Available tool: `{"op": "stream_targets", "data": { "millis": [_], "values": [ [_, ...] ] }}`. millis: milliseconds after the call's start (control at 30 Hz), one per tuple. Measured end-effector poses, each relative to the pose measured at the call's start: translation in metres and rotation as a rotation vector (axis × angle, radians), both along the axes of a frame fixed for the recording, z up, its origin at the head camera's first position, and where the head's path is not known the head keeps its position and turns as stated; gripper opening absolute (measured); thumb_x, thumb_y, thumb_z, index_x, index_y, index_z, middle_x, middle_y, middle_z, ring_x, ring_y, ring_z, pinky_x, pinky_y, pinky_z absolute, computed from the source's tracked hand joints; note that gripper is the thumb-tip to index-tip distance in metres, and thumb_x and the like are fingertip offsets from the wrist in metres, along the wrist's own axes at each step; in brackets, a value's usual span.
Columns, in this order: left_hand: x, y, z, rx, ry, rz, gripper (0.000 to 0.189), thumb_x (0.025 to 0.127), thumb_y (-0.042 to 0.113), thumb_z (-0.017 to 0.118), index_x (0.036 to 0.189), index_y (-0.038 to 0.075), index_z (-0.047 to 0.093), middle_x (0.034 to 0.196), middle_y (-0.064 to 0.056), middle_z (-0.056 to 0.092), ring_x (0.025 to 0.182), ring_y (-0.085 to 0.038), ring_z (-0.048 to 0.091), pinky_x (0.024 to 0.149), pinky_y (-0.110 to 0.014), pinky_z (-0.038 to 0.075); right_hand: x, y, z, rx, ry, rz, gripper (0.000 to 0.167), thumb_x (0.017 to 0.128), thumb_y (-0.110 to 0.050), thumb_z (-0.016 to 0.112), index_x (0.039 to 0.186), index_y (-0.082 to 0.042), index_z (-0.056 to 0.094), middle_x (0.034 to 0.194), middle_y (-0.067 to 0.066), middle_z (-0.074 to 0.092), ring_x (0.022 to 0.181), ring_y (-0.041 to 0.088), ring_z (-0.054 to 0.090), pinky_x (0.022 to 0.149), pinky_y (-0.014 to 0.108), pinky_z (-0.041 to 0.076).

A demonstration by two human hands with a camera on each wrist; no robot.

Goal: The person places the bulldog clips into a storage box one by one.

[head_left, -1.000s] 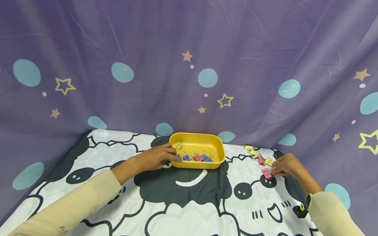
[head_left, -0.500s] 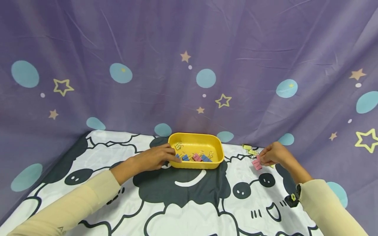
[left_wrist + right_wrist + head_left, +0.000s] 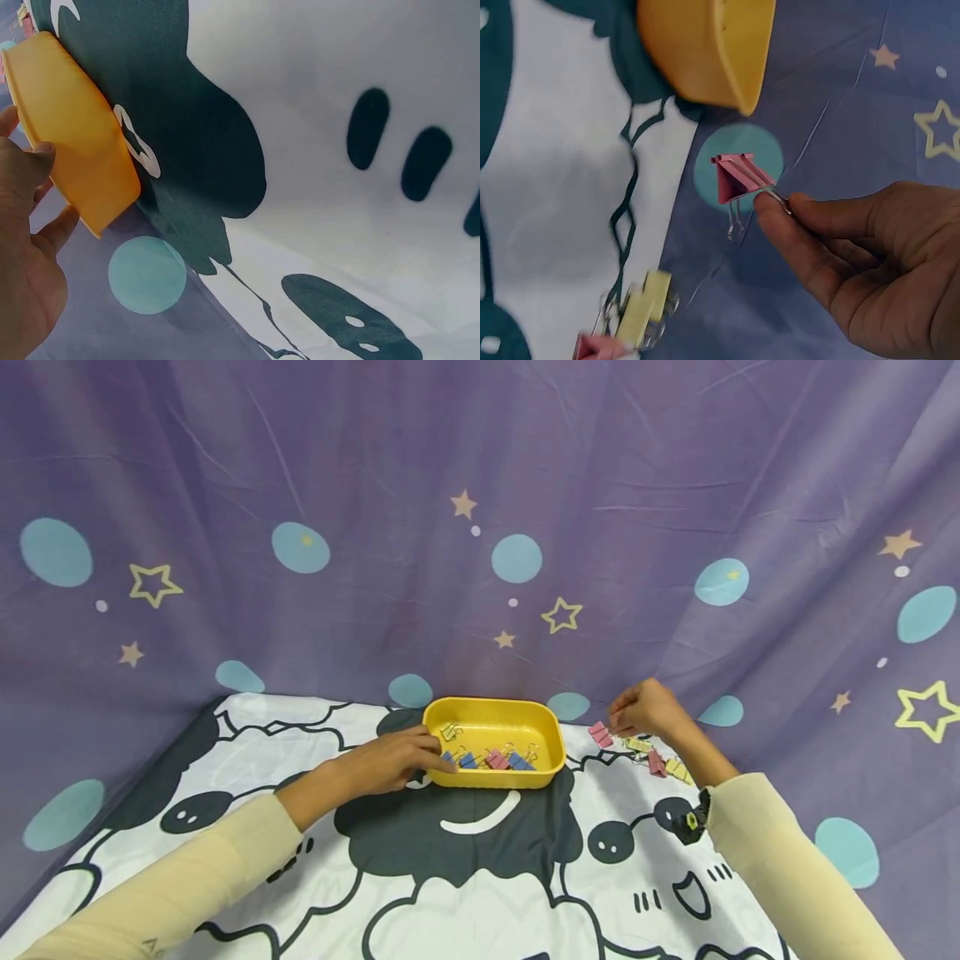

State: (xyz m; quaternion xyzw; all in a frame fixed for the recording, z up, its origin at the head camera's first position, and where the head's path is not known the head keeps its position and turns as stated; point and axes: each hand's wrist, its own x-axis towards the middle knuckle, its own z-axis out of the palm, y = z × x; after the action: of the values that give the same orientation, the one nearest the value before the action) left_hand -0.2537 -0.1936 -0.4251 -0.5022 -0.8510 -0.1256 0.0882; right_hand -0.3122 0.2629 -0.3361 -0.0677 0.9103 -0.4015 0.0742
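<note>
Binder clips (image 3: pixel 498 761) — blue, pink, yellow — lie in a yellow tray (image 3: pixel 491 779); left hand (image 3: pixel 393 762) grips its left end, right hand's (image 3: pixel 647 707) fingertips pinch a pink clip (image 3: pixel 739 176) to its right.

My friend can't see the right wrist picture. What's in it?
A right hand pinches a pink binder clip by its wire handle. A yellow tray shows at the top; yellow clips and another pink one at the lower left.

**Your printed cloth (image 3: pixel 465 918) carries a tray and loose clips**

White with black cartoon shapes, it spreads before you across the lower part of the head view. Your yellow tray (image 3: pixel 495 779) sits at centre; right of centre you have yellow binder clips (image 3: pixel 679 772) beside a pink binder clip (image 3: pixel 657 764).
</note>
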Motion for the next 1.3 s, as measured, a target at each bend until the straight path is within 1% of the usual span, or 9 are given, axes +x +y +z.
{"op": "stream_targets", "data": {
  "millis": [267, 500, 700, 800, 1033, 1067, 1100, 1133, 1300],
  "values": [
    [-0.001, -0.001, -0.001, -0.002, 0.008, -0.002, 0.067, 0.095, -0.022, 0.062, 0.14, 0.023, 0.082, 0.11, -0.001, 0.075, 0.11, -0.016, 0.061, 0.094, -0.036, 0.056, -0.009, -0.041, 0.005, -0.013, 0.116, 0.025, 0.03, 0.098, 0.006, 0.078, 0.126, 0.016, 0.077, 0.113, 0.031, 0.083, 0.089, 0.031, 0.087, 0.074, 0.03, 0.069],
    [-0.001, -0.003, -0.003, -0.011, 0.012, 0.01, 0.071, 0.092, -0.024, 0.063, 0.141, 0.024, 0.082, 0.108, -0.001, 0.074, 0.109, -0.015, 0.059, 0.091, -0.034, 0.055, -0.016, -0.075, 0.005, 0.105, 0.263, 0.114, 0.025, 0.092, 0.007, 0.075, 0.115, 0.012, 0.083, 0.105, 0.025, 0.086, 0.082, 0.025, 0.085, 0.073, 0.03, 0.069],
    [-0.001, -0.002, -0.002, -0.022, -0.011, 0.024, 0.071, 0.093, -0.023, 0.061, 0.141, 0.025, 0.082, 0.109, -0.001, 0.074, 0.111, -0.015, 0.059, 0.094, -0.035, 0.055, -0.02, -0.095, -0.008, 0.201, 0.357, 0.151, 0.027, 0.09, 0.009, 0.07, 0.111, 0.006, 0.086, 0.104, 0.02, 0.087, 0.093, 0.032, 0.085, 0.08, 0.037, 0.069],
    [-0.002, 0.0, -0.002, -0.024, -0.023, 0.028, 0.071, 0.093, -0.023, 0.061, 0.141, 0.025, 0.081, 0.109, -0.002, 0.074, 0.111, -0.015, 0.058, 0.094, -0.034, 0.054, -0.026, -0.098, -0.02, 0.222, 0.372, 0.18, 0.022, 0.09, 0.006, 0.075, 0.109, 0.004, 0.087, 0.104, 0.019, 0.087, 0.096, 0.033, 0.085, 0.085, 0.042, 0.07],
    [-0.001, 0.001, 0.0, -0.022, -0.026, 0.032, 0.07, 0.094, -0.022, 0.062, 0.141, 0.026, 0.082, 0.108, -0.002, 0.075, 0.111, -0.015, 0.059, 0.094, -0.035, 0.055, -0.111, -0.08, -0.1, 0.229, 0.415, 0.255, 0.02, 0.082, -0.003, 0.08, 0.095, -0.013, 0.091, 0.09, 0.003, 0.086, 0.079, 0.017, 0.079, 0.068, 0.032, 0.066],
    [-0.001, 0.001, 0.0, -0.023, -0.028, 0.033, 0.07, 0.094, -0.022, 0.062, 0.141, 0.026, 0.082, 0.109, -0.002, 0.075, 0.111, -0.015, 0.059, 0.094, -0.035, 0.055, -0.113, -0.081, -0.104, 0.232, 0.399, 0.26, 0.02, 0.08, -0.003, 0.08, 0.094, -0.014, 0.091, 0.09, 0.001, 0.086, 0.078, 0.017, 0.078, 0.066, 0.032, 0.066],
    [-0.001, 0.001, 0.0, -0.024, -0.032, 0.035, 0.07, 0.094, -0.022, 0.062, 0.141, 0.026, 0.082, 0.109, -0.002, 0.075, 0.111, -0.015, 0.059, 0.094, -0.035, 0.055, -0.114, -0.081, -0.107, 0.251, 0.402, 0.273, 0.022, 0.079, -0.002, 0.078, 0.094, -0.013, 0.091, 0.09, 0.003, 0.086, 0.076, 0.018, 0.076, 0.064, 0.032, 0.065],
    [-0.001, 0.001, 0.0, -0.023, -0.033, 0.034, 0.07, 0.094, -0.022, 0.062, 0.141, 0.026, 0.082, 0.109, -0.002, 0.075, 0.112, -0.015, 0.059, 0.094, -0.035, 0.055, -0.1, -0.086, -0.1, 0.271, 0.396, 0.287, 0.023, 0.079, -0.002, 0.078, 0.097, -0.011, 0.091, 0.093, 0.004, 0.086, 0.078, 0.019, 0.076, 0.065, 0.032, 0.065],
    [-0.004, 0.0, -0.001, -0.014, -0.018, 0.006, 0.07, 0.092, -0.023, 0.061, 0.139, 0.023, 0.082, 0.107, -0.002, 0.074, 0.109, -0.015, 0.059, 0.092, -0.035, 0.054, -0.078, -0.093, -0.075, 0.391, 0.285, 0.296, 0.027, 0.079, -0.002, 0.08, 0.103, -0.007, 0.09, 0.102, 0.009, 0.087, 0.083, 0.026, 0.075, 0.067, 0.037, 0.065]
  ]
}}
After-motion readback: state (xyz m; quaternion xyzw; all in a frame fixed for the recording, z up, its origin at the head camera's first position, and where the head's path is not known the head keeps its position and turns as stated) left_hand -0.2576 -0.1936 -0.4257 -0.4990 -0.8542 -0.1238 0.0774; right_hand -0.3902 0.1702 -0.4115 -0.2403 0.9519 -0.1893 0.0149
